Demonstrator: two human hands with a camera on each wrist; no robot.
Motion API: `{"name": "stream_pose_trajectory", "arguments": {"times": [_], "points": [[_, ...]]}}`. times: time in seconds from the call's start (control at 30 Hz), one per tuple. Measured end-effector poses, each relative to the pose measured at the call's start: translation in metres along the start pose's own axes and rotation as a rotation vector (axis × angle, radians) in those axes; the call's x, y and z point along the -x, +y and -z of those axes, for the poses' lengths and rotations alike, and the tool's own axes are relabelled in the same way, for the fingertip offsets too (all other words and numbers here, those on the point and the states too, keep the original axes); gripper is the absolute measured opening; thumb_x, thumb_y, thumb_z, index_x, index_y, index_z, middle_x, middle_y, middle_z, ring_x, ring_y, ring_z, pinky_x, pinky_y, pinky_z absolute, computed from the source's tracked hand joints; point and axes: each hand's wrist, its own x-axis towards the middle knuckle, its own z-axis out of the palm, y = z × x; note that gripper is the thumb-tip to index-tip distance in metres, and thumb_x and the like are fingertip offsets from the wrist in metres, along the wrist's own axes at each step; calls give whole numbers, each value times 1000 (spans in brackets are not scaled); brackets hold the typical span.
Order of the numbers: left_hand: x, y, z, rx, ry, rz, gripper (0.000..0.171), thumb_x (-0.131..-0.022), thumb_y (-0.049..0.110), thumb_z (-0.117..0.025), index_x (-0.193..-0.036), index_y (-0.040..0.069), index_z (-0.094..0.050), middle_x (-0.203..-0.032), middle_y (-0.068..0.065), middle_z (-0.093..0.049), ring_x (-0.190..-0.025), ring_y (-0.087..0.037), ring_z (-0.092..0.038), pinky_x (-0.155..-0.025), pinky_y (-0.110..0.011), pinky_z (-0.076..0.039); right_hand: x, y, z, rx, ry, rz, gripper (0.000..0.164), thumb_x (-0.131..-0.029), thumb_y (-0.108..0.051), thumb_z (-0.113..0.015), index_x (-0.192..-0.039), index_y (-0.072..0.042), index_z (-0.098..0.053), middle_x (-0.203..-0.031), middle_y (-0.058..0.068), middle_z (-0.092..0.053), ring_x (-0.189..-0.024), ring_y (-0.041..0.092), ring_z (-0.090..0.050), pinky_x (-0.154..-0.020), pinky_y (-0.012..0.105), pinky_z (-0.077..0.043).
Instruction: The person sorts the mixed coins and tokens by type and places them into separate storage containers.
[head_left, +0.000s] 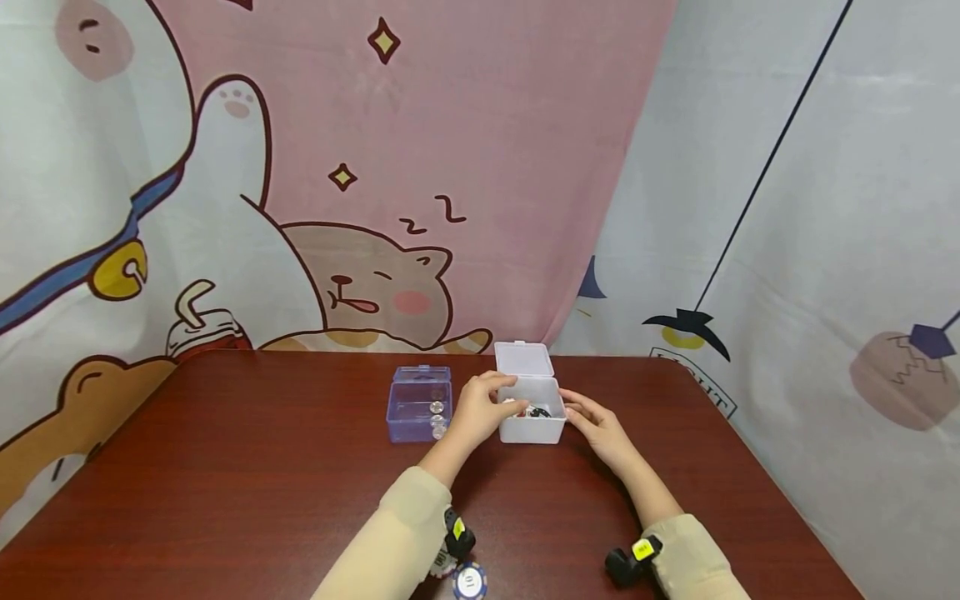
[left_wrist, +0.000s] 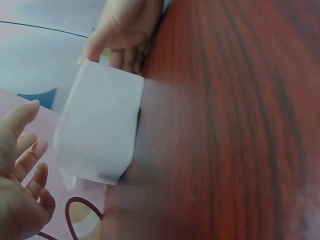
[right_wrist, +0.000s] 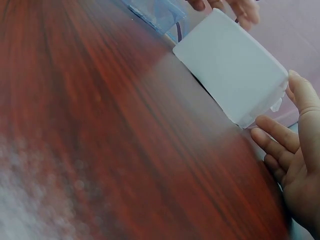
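Note:
A white plastic box [head_left: 532,430] stands with its lid raised at the back of the table, small dark, red and pale pieces [head_left: 536,412] inside. Over its left side is my left hand [head_left: 483,407], thumb and forefinger spread apart, with nothing visible between them. The left wrist view shows that hand's fingers [left_wrist: 31,155] loosely bent beside the box. At the box's right wall is my right hand [head_left: 602,429], its fingers fairly straight and touching the side. In the right wrist view its thumb [right_wrist: 303,92] lies at the box's top edge.
Left of the white box stands an open translucent blue box [head_left: 403,429] with several clear round pieces [head_left: 437,420] in it. Near the table's front, by the left sleeve, lie a blue-and-white poker chip [head_left: 470,581] and another chip partly hidden. A printed curtain [head_left: 480,167] hangs behind the table.

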Motion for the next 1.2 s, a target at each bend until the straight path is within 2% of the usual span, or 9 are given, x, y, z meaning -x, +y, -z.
{"name": "stream_pose_trajectory", "arguments": {"times": [0.23, 0.57, 0.73, 0.8, 0.97, 1.2], "points": [[12, 14, 16, 68, -20, 6, 42, -77, 16, -81, -114, 2, -70, -109, -4, -66, -81, -25, -58, -69, -27, -47, 1, -1, 0, 15, 4, -3, 42, -98, -16, -56, -137, -1, -50, -118, 26, -60, -112, 38, -55, -87, 20, -42], [34, 28, 33, 170, -105, -34, 44, -76, 11, -81, -117, 5, -69, -110, -3, -66, -89, -30, -56, -77, -30, -45, 5, -28, -2, -14, -16, 16, 41, -97, -7, -55, -135, 7, -48, -116, 32, -58, -111, 46, -53, -85, 20, -43], [45, 36, 43, 188, -156, -51, 44, -76, 12, -80, -119, 8, -69, -111, -4, -66, -89, -30, -54, -78, -39, -45, 2, -11, 0, 9, -10, 28, 41, -98, -10, -55, -136, 4, -49, -116, 29, -60, -110, 39, -56, -85, 19, -43], [50, 38, 47, 193, -173, -59, 44, -77, 12, -81, -119, 9, -69, -111, -3, -66, -89, -25, -53, -78, -41, -45, 1, -4, 0, 16, -5, 32, 41, -98, -11, -55, -136, 2, -50, -116, 28, -60, -109, 37, -57, -85, 20, -43], [60, 41, 57, 197, -210, -109, 46, -75, 12, -82, -119, 8, -69, -111, -5, -66, -89, -16, -53, -79, -40, -45, 1, 1, 0, 6, 6, 22, 42, -98, -17, -56, -137, -2, -51, -117, 25, -61, -110, 36, -57, -86, 20, -43], [77, 37, 66, 203, -296, -174, 44, -78, 13, -80, -119, 4, -67, -107, -4, -66, -95, -14, -56, -80, -32, -46, 0, 1, 0, 7, 8, -17, 42, -97, -17, -57, -137, -6, -52, -119, 22, -61, -112, 35, -56, -87, 22, -43]]}}
